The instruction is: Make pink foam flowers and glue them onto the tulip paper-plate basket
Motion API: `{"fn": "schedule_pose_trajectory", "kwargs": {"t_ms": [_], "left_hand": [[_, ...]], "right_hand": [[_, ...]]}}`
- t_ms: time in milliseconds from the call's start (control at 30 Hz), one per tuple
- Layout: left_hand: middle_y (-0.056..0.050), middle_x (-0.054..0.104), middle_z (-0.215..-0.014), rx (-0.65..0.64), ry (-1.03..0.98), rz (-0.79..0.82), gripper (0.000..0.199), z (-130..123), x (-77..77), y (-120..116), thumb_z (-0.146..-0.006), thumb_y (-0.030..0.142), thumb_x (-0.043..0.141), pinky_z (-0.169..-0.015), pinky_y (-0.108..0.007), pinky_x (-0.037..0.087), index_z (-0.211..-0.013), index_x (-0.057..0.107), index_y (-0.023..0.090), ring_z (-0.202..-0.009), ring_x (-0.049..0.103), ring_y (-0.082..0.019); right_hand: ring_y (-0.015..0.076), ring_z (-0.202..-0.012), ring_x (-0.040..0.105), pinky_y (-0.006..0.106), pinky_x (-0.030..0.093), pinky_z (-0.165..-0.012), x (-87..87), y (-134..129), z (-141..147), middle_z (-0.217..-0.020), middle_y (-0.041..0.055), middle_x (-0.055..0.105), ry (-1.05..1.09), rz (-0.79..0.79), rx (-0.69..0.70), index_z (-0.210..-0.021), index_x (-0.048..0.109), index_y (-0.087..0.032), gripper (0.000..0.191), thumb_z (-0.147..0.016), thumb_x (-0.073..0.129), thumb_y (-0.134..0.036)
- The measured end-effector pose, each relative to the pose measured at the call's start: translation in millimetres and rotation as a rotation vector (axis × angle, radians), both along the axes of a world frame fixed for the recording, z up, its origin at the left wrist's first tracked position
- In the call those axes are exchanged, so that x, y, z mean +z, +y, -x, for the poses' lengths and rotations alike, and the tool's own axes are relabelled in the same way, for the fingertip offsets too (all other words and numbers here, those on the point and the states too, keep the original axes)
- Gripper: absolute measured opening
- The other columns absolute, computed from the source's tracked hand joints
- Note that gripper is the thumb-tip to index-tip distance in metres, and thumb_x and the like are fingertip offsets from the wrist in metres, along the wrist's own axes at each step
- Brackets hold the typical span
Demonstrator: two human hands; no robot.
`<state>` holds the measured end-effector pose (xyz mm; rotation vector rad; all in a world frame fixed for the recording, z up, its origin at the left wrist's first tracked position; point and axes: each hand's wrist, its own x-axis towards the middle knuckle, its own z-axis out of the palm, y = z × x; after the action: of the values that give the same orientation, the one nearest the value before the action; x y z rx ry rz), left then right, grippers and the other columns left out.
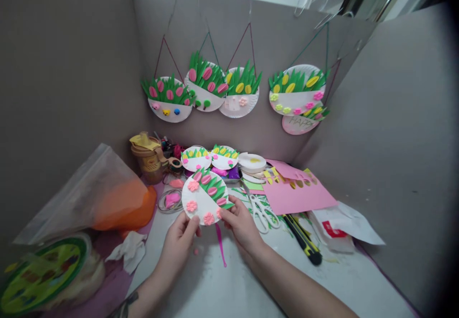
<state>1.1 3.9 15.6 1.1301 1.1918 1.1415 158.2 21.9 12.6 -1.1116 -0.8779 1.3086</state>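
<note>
Between both hands, a paper plate craft (201,203) is held up and tilted above the table. Green paper leaves and pink paper tulips stick out of its pocket, and several pink clay flowers sit along the front. My left hand (180,237) pinches its lower left edge, thumb on the front. At the lower right edge, my right hand (241,222) grips it with the thumb beside a pink flower. A thin magenta strip (221,248) lies on the white table surface (201,289) below the plate. White-handled scissors (262,213) rest right of my right hand.
Several finished plate crafts (236,105) hang on the grey partition. Two more (196,158) lie at the back near a brown cup (148,160). Pink paper (294,198), a yellow-black utility knife (304,242) and a white packet (333,234) are right; a plastic bag (82,193) and round tub (46,275) are left.
</note>
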Motion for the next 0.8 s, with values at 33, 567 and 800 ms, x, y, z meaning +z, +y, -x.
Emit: {"fn": "schedule_pose_trajectory", "kwargs": {"t_ms": [33,567,800], "left_hand": [[0.002,0.051,-0.06,0.005,0.005,0.0,0.035,0.2,0.1,0.3,-0.072,0.053,0.059,-0.037,-0.022,0.042,-0.069,0.052,0.019,-0.05,0.04,-0.012],[0.002,0.053,-0.06,0.013,-0.006,0.029,0.035,-0.1,3.2,0.9,-0.071,0.052,0.06,-0.037,-0.021,0.042,-0.069,0.052,0.018,-0.049,0.038,-0.01],[0.002,0.054,-0.059,0.017,0.013,0.038,0.035,-1.0,2.6,0.9,-0.071,0.052,0.06,-0.037,-0.02,0.041,-0.07,0.053,0.018,-0.048,0.038,-0.009]], "right_hand": [[0.0082,-0.045,0.041,0.02,0.028,-0.045,-1.0,0.1,-0.3,-0.057,-0.0077,0.053,0.006,0.011,-0.009,-0.108,0.052,-0.018,0.054,-0.061,0.073,-0.03],[0.0097,-0.051,0.044,0.02,0.03,-0.046,6.2,-4.2,0.2,-0.065,-0.0053,0.055,0.053,0.03,-0.016,-0.111,0.053,-0.019,0.051,-0.063,0.068,-0.026],[0.0087,-0.052,0.042,0.02,0.03,-0.046,0.9,-3.4,-1.6,-0.069,-0.0055,0.056,0.036,0.011,-0.011,-0.112,0.051,-0.021,0.049,-0.065,0.065,-0.021]]}}
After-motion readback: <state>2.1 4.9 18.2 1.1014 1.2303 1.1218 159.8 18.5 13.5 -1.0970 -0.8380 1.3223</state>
